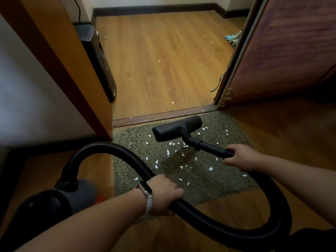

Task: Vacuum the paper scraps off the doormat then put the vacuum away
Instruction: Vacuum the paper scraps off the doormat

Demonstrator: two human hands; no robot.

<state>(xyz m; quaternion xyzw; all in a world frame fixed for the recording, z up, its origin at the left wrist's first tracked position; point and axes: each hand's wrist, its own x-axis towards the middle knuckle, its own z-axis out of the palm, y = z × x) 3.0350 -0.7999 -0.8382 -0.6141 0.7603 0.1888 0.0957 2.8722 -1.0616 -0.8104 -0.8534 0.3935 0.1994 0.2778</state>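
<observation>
A grey-green doormat point(214, 180) lies before the door sill, strewn with several white paper scraps point(168, 152). The black floor nozzle point(174, 130) of the vacuum rests on the mat's far part, near the sill. My right hand point(240, 157) grips the black wand point(209, 146) where it joins the ribbed hose point(269, 211). My left hand point(163, 195), with a watch on its wrist, grips the hose lower down, over the mat's near edge. The grey and black vacuum body point(54, 200) sits on the floor at the lower left.
Beyond the sill point(163, 115) a wooden floor point(163, 57) carries a few stray scraps. A dark door point(281, 51) stands open on the right, with a wooden frame point(60, 60) on the left. A black appliance point(98, 60) stands past the frame. A bluish cloth point(233, 38) lies far right.
</observation>
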